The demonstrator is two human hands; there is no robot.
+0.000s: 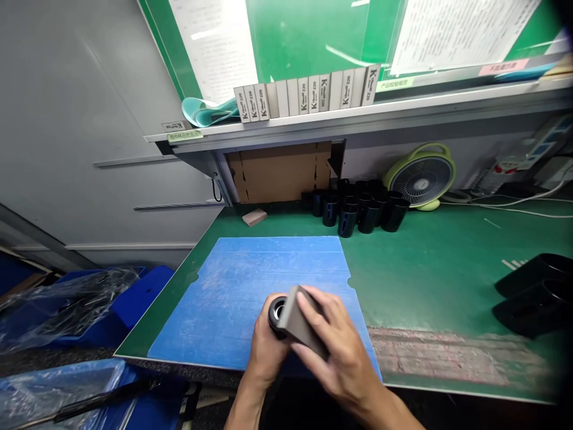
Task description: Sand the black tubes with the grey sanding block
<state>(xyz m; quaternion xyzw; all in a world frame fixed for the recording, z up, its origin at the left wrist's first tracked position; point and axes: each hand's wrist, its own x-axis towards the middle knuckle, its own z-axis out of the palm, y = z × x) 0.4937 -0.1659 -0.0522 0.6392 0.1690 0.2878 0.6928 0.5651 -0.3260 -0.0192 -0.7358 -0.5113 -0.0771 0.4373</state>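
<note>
Both my hands are low over a blue plastic board lying on a green work mat. My left hand grips a short black cylinder with a round opening facing left. A flat grey piece sits against the cylinder's end. My right hand lies over that grey piece, its fingers pressing on top. The cylinder's far part is hidden behind the grey piece and my fingers.
Several black cylinders stand at the back of the mat beside a small pinkish block. Black moulded parts lie at the right. A shelf holds white boxes; a green-rimmed fan stands below it. Blue crates with plastic wrap are at the lower left.
</note>
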